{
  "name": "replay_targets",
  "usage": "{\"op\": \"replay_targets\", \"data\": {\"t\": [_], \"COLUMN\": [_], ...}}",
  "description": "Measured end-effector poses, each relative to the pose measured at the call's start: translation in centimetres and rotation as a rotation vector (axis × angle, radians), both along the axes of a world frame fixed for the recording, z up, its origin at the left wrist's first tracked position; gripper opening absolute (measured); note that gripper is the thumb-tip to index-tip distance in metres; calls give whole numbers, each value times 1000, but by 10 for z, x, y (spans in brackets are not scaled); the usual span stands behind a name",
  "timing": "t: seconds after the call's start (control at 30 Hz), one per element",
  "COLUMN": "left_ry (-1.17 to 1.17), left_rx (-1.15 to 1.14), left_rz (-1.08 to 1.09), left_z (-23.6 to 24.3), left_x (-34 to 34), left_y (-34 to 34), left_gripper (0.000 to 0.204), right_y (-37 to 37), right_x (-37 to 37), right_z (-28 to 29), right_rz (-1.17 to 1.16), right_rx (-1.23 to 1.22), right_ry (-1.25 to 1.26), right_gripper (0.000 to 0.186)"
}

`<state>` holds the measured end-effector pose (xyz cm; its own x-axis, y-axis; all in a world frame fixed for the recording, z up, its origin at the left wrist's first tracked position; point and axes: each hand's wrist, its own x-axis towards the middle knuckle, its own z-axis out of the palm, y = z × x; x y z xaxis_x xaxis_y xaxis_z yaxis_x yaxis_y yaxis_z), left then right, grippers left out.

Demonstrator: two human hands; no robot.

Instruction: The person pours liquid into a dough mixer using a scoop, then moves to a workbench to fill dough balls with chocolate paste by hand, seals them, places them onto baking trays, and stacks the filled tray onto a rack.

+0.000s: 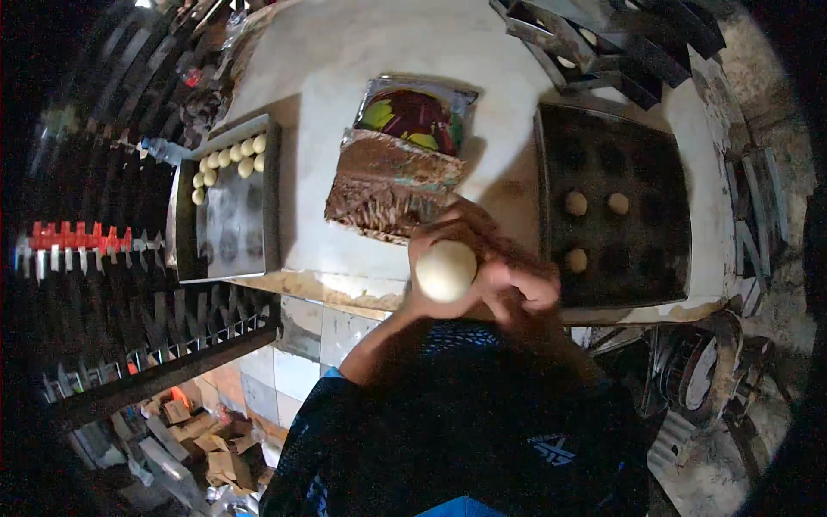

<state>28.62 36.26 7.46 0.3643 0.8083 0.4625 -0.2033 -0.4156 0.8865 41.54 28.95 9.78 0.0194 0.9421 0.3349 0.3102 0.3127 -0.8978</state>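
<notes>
A smooth, pale dough ball point(445, 270) sits in my left hand point(420, 302), whose fingers wrap round its far side. Against it on the right, my right hand point(519, 283) has its fingers curled in; whatever they may pinch is hidden. Just beyond my hands lies a block of brown, grooved paste point(383, 191) in a torn-open plastic wrapper point(412, 112) with a dark red and green picture. To the right, a dark baking tray point(668, 207) bears three round dough pieces point(575, 203) set apart. At the left, a metal tray point(274, 198) holds several small pale dough balls point(237, 153) along its far end.
All of this stands on a pale worktable point(319, 52). Dark metal pans point(620, 52) are stacked at its far right corner. A rack of dark slats point(103, 302) rises on the left, with cardboard boxes point(224, 465) on the floor below. A clear bottle point(164, 150) lies behind the left tray.
</notes>
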Motion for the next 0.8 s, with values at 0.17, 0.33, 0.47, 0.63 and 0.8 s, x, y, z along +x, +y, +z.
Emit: {"op": "replay_targets", "data": {"t": [0.17, 0.33, 0.47, 0.63, 0.8], "left_ry": [533, 500, 591, 318, 184], "left_rx": [64, 111, -397, -680, -561], "left_rz": [143, -172, -535, -206, 187], "left_z": [-99, -167, -139, -87, -67], "left_x": [43, 93, 78, 17, -80], "left_y": [16, 18, 41, 59, 70], "left_gripper": [21, 41, 43, 32, 26], "right_y": [20, 46, 60, 157, 139], "right_x": [53, 74, 126, 185, 164], "right_z": [-4, -42, -81, -131, -153], "right_rz": [-204, -135, -168, -565, -494], "right_rx": [94, 164, -243, -6, -171], "right_ry": [-405, -483, -160, -539, -871], "right_gripper": [23, 26, 33, 34, 33]}}
